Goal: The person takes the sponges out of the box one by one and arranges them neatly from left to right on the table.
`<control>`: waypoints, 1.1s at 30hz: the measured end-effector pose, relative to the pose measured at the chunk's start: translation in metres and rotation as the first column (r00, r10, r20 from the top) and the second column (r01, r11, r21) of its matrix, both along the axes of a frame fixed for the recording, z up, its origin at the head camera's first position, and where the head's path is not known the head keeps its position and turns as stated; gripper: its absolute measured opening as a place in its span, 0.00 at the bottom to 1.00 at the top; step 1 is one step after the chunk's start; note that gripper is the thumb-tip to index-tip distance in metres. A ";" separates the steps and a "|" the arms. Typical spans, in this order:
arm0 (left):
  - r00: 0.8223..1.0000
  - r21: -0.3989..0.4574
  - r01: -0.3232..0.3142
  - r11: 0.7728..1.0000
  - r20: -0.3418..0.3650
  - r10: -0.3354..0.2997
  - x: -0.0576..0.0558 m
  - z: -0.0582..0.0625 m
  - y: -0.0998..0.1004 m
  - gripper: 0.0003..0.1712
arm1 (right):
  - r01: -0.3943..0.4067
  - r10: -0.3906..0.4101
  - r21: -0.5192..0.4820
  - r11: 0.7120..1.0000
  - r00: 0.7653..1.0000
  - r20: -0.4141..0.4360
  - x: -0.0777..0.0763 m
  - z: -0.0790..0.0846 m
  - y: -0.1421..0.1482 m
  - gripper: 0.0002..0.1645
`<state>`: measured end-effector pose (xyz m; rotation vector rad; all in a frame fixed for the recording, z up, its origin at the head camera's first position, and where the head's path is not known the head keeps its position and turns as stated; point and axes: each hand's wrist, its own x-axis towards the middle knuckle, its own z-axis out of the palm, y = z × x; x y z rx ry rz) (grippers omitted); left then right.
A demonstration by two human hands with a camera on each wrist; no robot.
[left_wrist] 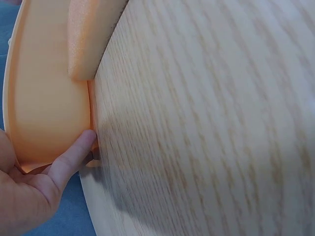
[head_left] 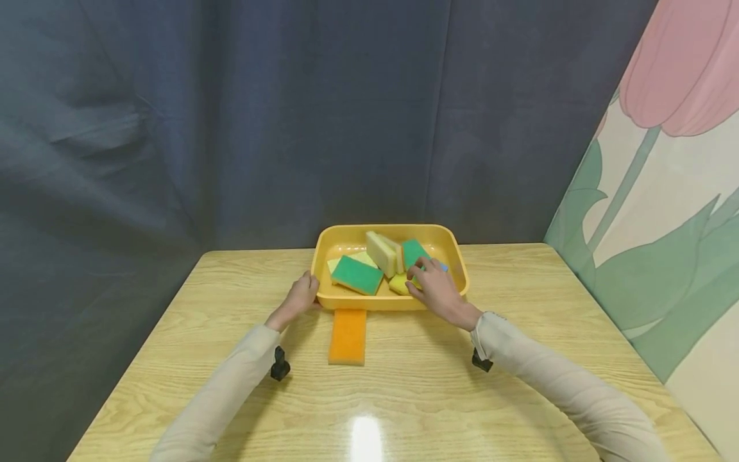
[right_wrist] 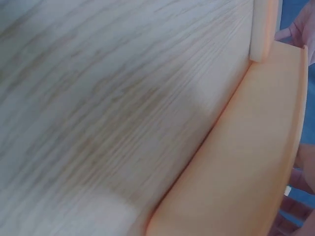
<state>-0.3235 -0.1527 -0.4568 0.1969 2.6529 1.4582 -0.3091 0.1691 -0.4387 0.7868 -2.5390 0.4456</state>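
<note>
A yellow plastic tray point(head_left: 381, 303) with rounded corners stands at the far side of the table, with several sponges in it. My left hand point(head_left: 301, 293) holds its front left corner; in the left wrist view a finger point(left_wrist: 74, 156) reaches under the wall's lower edge. Over the tray's right part is my right hand point(head_left: 440, 292), thumb and forefinger apart above a yellow sponge point(head_left: 399, 283). Behind that sponge leans a green-faced sponge point(head_left: 414, 251). In the right wrist view the tray wall partly hides the right hand point(right_wrist: 300, 194).
An orange sponge point(head_left: 348, 337) lies on the wooden table point(head_left: 416, 398) against the tray's front wall. Inside, a green-topped sponge point(head_left: 358, 274) lies at the left, and pale sponges point(head_left: 381, 253) stand on edge mid-tray. A dark curtain point(head_left: 323, 128) hangs close behind the tray.
</note>
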 end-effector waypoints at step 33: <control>1.000 -0.011 -0.015 1.000 -0.014 0.015 0.003 0.002 0.003 0.24 | 0.102 -0.107 0.032 0.994 0.976 0.188 -0.026 -0.007 0.024 0.29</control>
